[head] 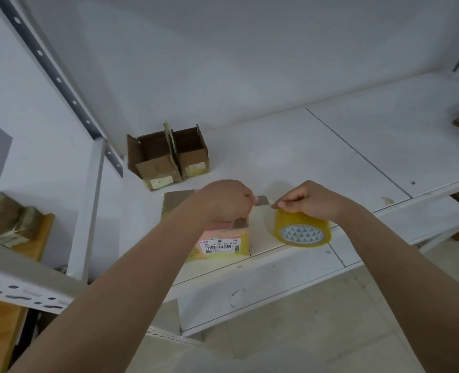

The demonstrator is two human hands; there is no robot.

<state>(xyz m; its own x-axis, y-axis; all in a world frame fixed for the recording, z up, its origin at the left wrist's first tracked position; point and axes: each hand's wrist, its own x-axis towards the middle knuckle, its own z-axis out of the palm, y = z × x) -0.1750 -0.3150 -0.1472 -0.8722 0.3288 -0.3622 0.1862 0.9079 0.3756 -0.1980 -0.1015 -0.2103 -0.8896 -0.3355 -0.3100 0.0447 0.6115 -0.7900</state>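
While my right hand [307,199] curls its fingers over the tape roll [302,227], held just above the near edge of the white shelf [330,157], the roll shows yellowish clear tape round a white core printed with green triangles, its hole facing near. My left hand [223,201], above the labelled box [223,243], is clenched round a grey blade [262,200] that lies left to right, tip pointing right at the tape
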